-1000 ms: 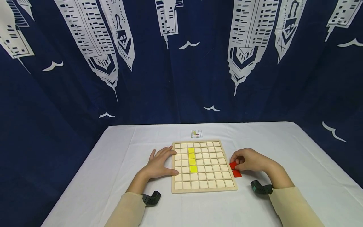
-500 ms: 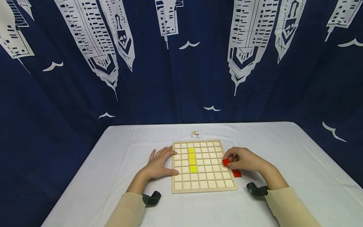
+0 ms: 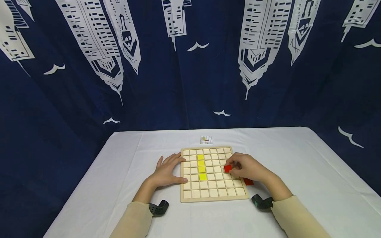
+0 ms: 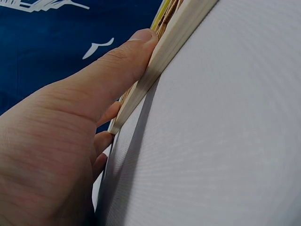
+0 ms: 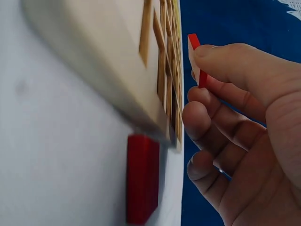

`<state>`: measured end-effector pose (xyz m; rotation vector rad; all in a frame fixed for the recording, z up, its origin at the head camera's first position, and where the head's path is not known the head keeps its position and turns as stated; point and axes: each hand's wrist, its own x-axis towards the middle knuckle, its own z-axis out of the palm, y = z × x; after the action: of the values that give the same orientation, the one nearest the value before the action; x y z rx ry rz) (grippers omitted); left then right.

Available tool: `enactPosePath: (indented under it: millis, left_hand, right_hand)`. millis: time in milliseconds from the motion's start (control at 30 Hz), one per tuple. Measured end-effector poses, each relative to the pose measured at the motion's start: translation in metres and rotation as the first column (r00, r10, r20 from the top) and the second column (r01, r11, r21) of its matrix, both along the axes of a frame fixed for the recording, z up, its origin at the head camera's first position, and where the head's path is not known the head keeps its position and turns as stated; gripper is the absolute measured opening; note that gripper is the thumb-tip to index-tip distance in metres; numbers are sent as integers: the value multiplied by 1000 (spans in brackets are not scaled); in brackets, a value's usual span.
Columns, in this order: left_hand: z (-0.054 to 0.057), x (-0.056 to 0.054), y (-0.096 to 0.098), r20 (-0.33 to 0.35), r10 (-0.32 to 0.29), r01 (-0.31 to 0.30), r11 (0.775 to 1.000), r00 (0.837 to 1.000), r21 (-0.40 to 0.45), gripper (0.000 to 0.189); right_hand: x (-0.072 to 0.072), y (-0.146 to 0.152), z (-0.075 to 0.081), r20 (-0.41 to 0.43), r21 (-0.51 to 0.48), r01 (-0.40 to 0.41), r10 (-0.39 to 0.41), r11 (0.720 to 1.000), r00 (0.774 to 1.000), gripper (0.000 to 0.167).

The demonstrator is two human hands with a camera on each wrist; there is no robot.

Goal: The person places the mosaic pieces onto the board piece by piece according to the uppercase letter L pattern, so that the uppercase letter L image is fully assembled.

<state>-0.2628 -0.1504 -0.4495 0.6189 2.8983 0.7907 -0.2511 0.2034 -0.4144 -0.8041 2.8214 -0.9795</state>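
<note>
A wooden grid board [image 3: 214, 199] lies on the white table, with a column of yellow square tiles [image 3: 201, 163] set in its cells. My left hand [image 3: 166, 172] rests at the board's left edge, fingers spread and straight, thumb [image 4: 134, 47] on the rim. Over the right part of the board, my right hand [image 3: 248, 168] pinches a red square tile [image 3: 227, 169] between thumb and fingers. In the right wrist view this red tile [image 5: 196, 61] is raised above the board's surface. A second red tile [image 3: 248, 181] lies on the cloth by the right edge, partly hidden by the right hand.
Beyond the board's far edge lies a small card [image 3: 206, 139] printed with a coloured grid. A white cloth [image 3: 143, 145] covers the table. Behind it hangs a dark blue curtain [image 3: 178, 92] with white building and bird prints.
My right hand has picked up one red tile from beside the board and carried it left over the board. The left hand has stayed in place.
</note>
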Motion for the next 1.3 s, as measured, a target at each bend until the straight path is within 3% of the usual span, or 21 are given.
enactPosePath:
  millis: [733, 1300]
  left_hand:
    - [2, 2, -1, 8, -6, 6, 1000, 1000, 9, 86]
    - [3, 2, 0, 8, 2, -2, 1000, 1000, 3, 85]
  right_hand:
    - [10, -30, 0, -93, 60, -80, 85, 995, 992, 19]
    - [15, -42, 0, -116, 103, -78, 90, 992, 989, 17]
